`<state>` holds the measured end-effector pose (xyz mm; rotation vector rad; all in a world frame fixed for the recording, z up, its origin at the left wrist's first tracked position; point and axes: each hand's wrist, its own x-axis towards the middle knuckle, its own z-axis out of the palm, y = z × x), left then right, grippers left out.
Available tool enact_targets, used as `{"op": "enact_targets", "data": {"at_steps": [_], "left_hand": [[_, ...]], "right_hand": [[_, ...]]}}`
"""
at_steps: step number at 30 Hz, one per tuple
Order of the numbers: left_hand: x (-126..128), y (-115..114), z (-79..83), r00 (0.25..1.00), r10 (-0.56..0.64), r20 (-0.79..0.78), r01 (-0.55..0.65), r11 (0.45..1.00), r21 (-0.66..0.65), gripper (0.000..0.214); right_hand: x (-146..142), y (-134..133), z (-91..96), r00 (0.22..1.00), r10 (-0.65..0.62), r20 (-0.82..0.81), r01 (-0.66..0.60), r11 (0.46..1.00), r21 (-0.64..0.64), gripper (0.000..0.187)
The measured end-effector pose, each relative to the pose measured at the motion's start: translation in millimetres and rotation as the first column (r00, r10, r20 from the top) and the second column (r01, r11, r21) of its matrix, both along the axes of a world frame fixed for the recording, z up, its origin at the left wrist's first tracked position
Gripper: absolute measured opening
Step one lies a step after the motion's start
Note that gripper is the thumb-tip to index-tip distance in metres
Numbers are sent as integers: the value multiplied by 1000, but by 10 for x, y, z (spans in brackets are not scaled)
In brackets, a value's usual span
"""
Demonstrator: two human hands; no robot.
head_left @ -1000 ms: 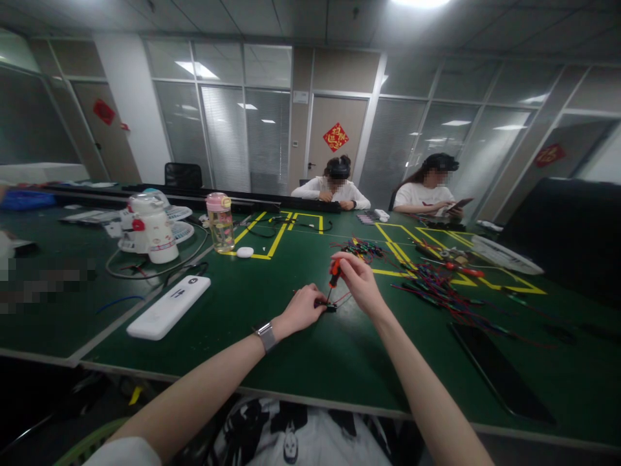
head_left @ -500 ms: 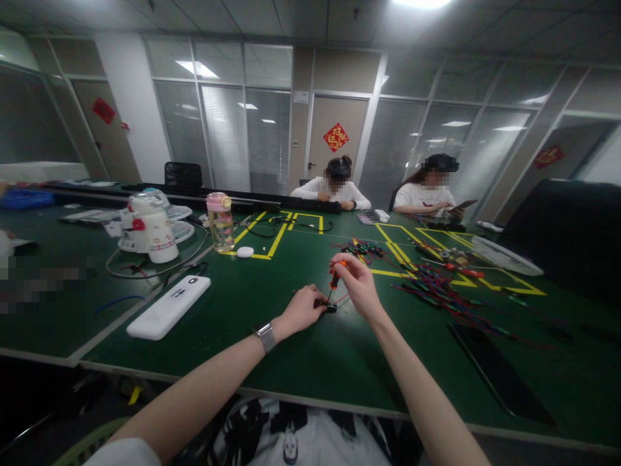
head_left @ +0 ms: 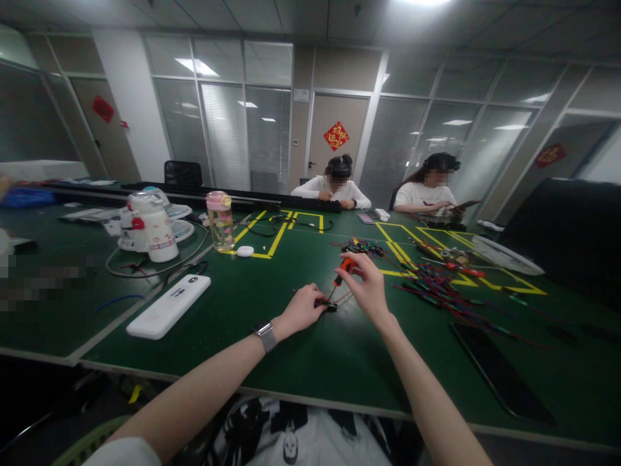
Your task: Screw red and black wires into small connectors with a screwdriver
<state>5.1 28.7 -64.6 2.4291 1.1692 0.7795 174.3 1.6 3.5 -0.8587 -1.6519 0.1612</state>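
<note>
My right hand [head_left: 367, 283] is closed around the handle of an orange and black screwdriver [head_left: 345, 266]. The shaft slants down to the left, its tip at a small dark green part [head_left: 332, 307] on the table. Thin red wire runs from that part toward the right. My left hand [head_left: 304, 308] rests on the table with its fingertips closed on the part's left end, where a dark piece shows between them. Fine detail of the part is too small to make out.
Bundles of coloured wires [head_left: 439, 285] lie to the right, with a black phone [head_left: 499, 372] nearer me. A white power bank [head_left: 169, 307], a pink-lidded bottle [head_left: 221, 222] and a white bottle [head_left: 158, 226] stand or lie left. Two people sit across the green table [head_left: 233, 362].
My right hand has shifted slightly right, and the screwdriver leans further that way, showing more of its orange handle. My left hand and the small part stay in place.
</note>
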Motion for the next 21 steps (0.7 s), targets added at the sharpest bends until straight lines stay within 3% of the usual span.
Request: {"op": "enact_targets", "data": {"at_steps": [7, 15, 18, 21], "left_hand": [[9, -8, 11, 1000, 18, -18, -18, 1000, 0, 19], [0, -5, 39, 999, 13, 36, -12, 1000, -26, 15], [-20, 31, 48, 994, 11, 109, 4, 991, -134, 20], [-46, 65, 52, 985, -10, 172, 51, 970, -237, 18]], "right_hand": [[-43, -15, 2, 999, -41, 11, 40, 999, 35, 22], [-95, -18, 105, 977, 207, 58, -202, 976, -80, 23], [-119, -40, 133, 945, 322, 58, -311, 939, -144, 26], [-143, -54, 127, 944, 327, 50, -318, 938, -140, 27]]}}
